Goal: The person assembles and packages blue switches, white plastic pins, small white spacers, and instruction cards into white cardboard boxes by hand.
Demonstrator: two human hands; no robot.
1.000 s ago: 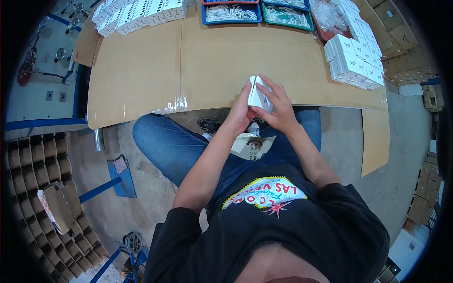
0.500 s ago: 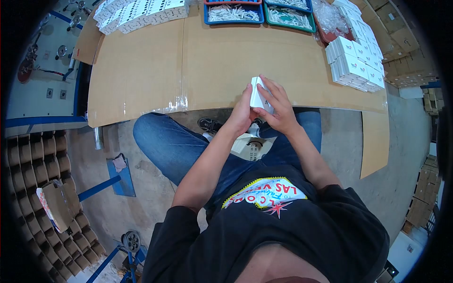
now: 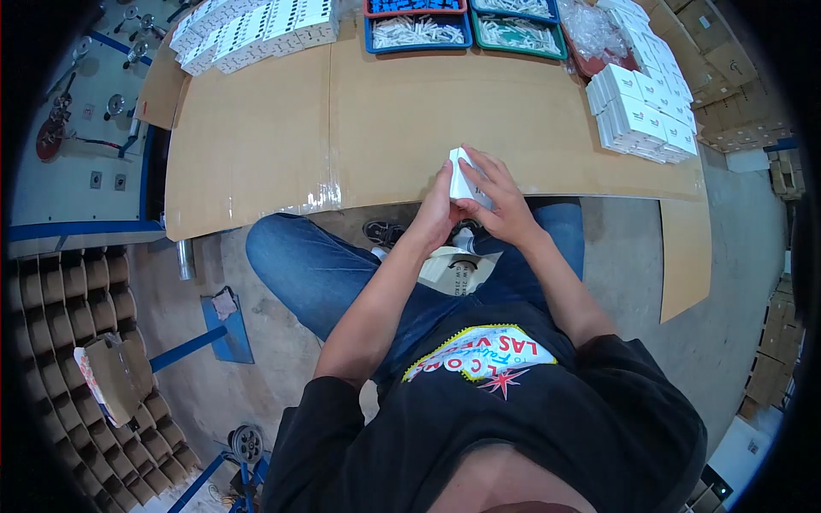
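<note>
A small white box (image 3: 467, 182) is held between my two hands at the front edge of the cardboard-covered table (image 3: 256, 128). My left hand (image 3: 438, 212) wraps its left side. Against the right side and top lie the fingers of my right hand (image 3: 500, 197), with the thumb near the lower end. Most of the box's sides are hidden by my fingers. Below the hands, a printed cream-coloured bag or carton flap (image 3: 453, 270) shows between my legs.
White boxes (image 3: 641, 115) are stacked at the table's right, with more rows (image 3: 274, 34) at the back left. Trays of small white parts (image 3: 416, 34) stand at the back, beside clear plastic bags (image 3: 594, 34). A divided cardboard rack (image 3: 68, 342) is at the lower left.
Both hands and the box have shifted very slightly down and left in view. The view itself has tilted a little, showing more of a tray of blue parts at the back.
</note>
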